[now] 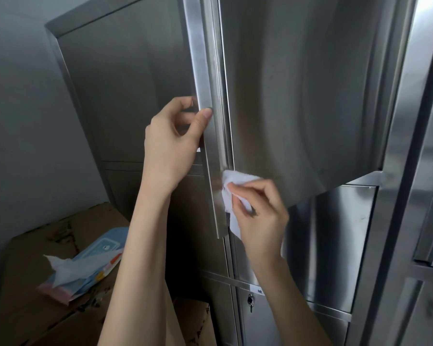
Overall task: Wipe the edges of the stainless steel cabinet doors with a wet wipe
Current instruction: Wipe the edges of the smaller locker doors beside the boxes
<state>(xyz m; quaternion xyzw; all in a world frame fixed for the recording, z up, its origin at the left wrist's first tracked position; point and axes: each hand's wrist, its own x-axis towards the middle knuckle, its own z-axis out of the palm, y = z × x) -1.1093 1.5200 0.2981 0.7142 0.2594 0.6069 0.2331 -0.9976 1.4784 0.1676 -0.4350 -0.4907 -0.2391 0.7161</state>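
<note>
Your stainless steel cabinet (398,221) fills the view, and the vertical door edge (210,171) faces you. Your left hand (170,146) grips that edge with the thumb on its front. Your right hand (263,216), lower and apart, pinches the white wet wipe (231,193) against the edge's right side.

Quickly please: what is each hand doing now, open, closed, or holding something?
Left hand: grips the edge of the open cabinet door.
Right hand: pinches the wet wipe, held at that door's edge.
</note>
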